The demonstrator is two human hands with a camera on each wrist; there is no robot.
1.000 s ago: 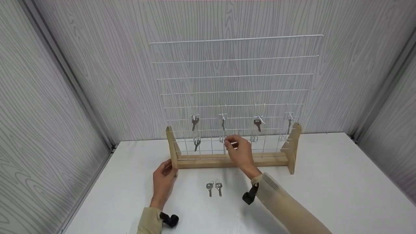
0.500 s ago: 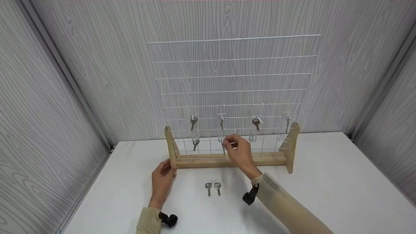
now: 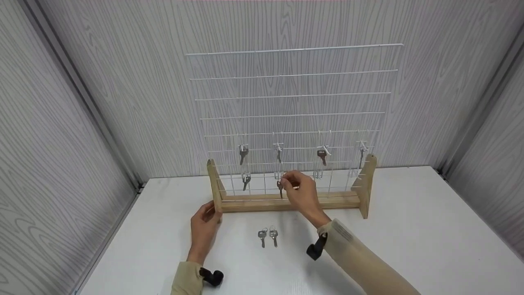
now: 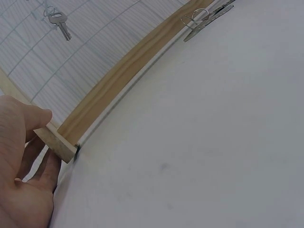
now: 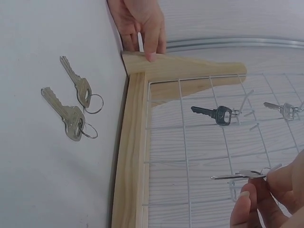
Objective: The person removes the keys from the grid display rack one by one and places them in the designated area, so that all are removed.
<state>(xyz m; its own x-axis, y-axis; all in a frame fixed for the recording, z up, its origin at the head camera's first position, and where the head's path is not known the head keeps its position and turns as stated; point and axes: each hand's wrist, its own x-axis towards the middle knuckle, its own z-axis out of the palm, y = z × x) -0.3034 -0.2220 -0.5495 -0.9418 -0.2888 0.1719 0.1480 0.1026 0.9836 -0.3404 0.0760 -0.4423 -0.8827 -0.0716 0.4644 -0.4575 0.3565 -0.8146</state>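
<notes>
In the head view the right hand (image 3: 302, 194) pinches a key (image 3: 280, 188) at a lower hook of the white wire rack. The right wrist view shows that key (image 5: 247, 175) held near its ring by the fingertips, beside a hook; whether the ring is on the hook, I cannot tell. The left hand (image 3: 203, 232) grips the foot of the left wooden end piece (image 3: 215, 184); the left wrist view shows its thumb and fingers around the wood (image 4: 57, 142). Another key (image 3: 246, 181) hangs from the lower hook to the left.
Four keys hang along the upper hooks, among them a dark one (image 3: 322, 156). Two ringed keys (image 3: 262, 237) (image 5: 71, 121) lie on the white table (image 3: 254, 270) before the rack. A wooden crossbar (image 3: 254, 206) joins the end pieces. Lower hooks (image 3: 317, 175) to the right hold no key.
The key in the right hand has turned and shows its broad side more, hanging slightly lower. The head view has shifted a little. The left hand keeps its grip on the end piece.
</notes>
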